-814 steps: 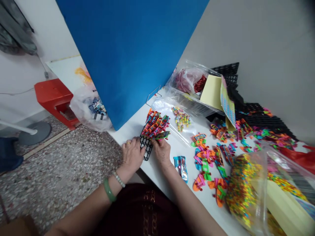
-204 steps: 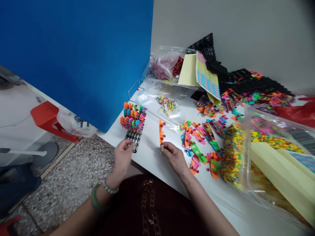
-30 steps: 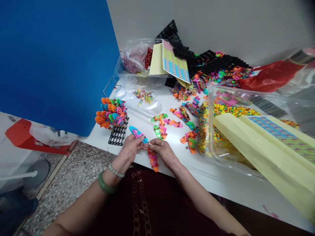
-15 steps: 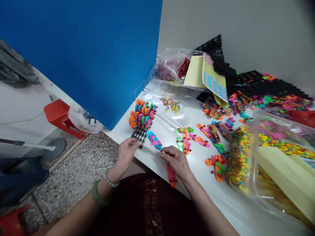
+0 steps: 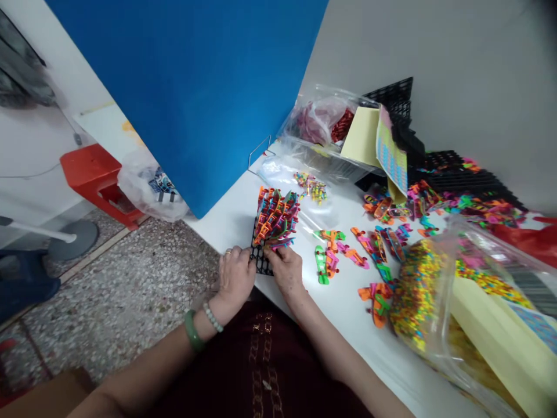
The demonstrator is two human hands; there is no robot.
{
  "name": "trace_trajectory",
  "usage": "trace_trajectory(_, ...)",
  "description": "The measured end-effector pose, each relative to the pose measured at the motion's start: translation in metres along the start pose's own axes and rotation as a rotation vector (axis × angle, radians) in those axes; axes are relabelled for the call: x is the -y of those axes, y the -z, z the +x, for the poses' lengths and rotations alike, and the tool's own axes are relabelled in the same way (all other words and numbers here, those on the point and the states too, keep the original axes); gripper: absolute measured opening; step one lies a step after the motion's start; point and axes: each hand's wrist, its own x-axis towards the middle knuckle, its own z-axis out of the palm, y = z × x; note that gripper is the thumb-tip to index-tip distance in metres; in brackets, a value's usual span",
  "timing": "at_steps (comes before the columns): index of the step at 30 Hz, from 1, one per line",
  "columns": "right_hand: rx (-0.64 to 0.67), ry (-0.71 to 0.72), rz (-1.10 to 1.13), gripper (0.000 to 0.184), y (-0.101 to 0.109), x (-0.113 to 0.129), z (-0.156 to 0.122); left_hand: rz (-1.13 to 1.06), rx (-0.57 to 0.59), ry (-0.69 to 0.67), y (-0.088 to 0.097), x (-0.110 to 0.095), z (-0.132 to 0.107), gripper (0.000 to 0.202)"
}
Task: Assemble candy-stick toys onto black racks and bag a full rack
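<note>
A black grid rack [image 5: 261, 262] lies at the white table's near edge, packed with several small coloured toy skateboards [image 5: 277, 217] standing upright. My left hand [image 5: 235, 277] grips the rack's near left edge, fingers curled. My right hand [image 5: 286, 268] presses at the rack's near right, fingers closed around a board at the row's front; what it pinches is mostly hidden. Loose toy skateboards [image 5: 329, 255] lie just right of my hands.
A blue panel [image 5: 195, 87] stands behind the rack. Clear bags of coloured parts [image 5: 418, 290] and yellow sticker sheets [image 5: 496, 342] fill the right. More black racks [image 5: 452, 168] lie at the back. A red stool [image 5: 93, 177] and a fan base stand on the floor at left.
Both hands moved up to the rack. The blue and red boards held half a second ago are no longer seen in my fingers. The camera swung left.
</note>
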Motion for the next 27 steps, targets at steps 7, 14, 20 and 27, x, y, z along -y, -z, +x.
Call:
trace_trajectory(7,0.017,-0.005,-0.078,0.030,-0.013,-0.014,-0.001,-0.010,0.076,-0.014,0.002,0.001,-0.001,0.040)
trace_trajectory(14,-0.008,0.172,-0.291,0.026,-0.013,-0.018,0.003,-0.019,0.082,-0.009,0.005,0.000,-0.003,0.039)
trace_trajectory(20,0.146,0.246,-0.363,0.024,-0.012,-0.019,0.012,-0.022,0.069,-0.007,0.002,0.001,-0.003,0.040)
trace_trajectory(27,0.199,0.277,-0.383,0.020,-0.010,-0.014,0.016,0.001,0.039,-0.018,0.001,0.002,-0.002,0.041)
